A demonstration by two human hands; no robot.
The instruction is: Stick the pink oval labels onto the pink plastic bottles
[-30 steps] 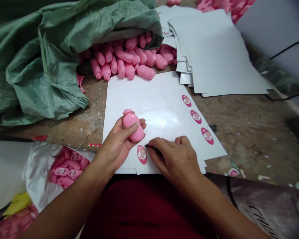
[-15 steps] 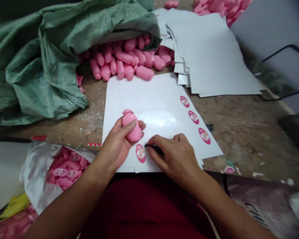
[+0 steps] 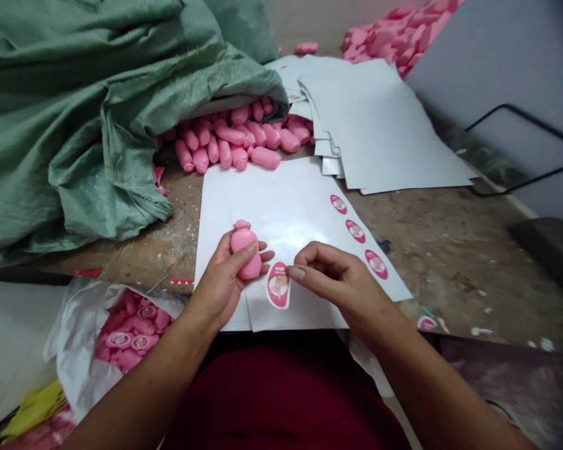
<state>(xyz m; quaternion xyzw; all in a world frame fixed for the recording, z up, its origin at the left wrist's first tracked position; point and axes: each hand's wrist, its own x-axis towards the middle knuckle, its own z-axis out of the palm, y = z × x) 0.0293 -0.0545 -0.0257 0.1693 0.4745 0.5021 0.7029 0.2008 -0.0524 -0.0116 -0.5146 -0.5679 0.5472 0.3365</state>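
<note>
My left hand (image 3: 225, 272) is wrapped round a small pink plastic bottle (image 3: 246, 253), its narrow neck pointing away from me. Between thumb and forefinger, my right hand (image 3: 335, 269) pinches the edge of an oval pink-and-white sticker (image 3: 278, 284), which hangs just right of the bottle, curled at its lower end. Whether the thin dark tool is still in my right palm is hidden. Beneath both hands lies a white sticker sheet (image 3: 263, 200), with several printed ovals such as this label (image 3: 355, 231) along its right edge.
A green sack (image 3: 98, 125) spills pink bottles (image 3: 229, 144) behind the sheet. Stacked white sheets (image 3: 375, 125) lie at the back right, beside a black wire frame (image 3: 507, 106). Below the table's left edge, a white bag (image 3: 75, 350) holds labelled bottles. More pink bottles (image 3: 398, 31) are piled farther back.
The lower-left sticker has come off the sheet and is now in my right fingers. The dark tool is out of sight. My left hand keeps its hold on the bottle; the view has shifted.
</note>
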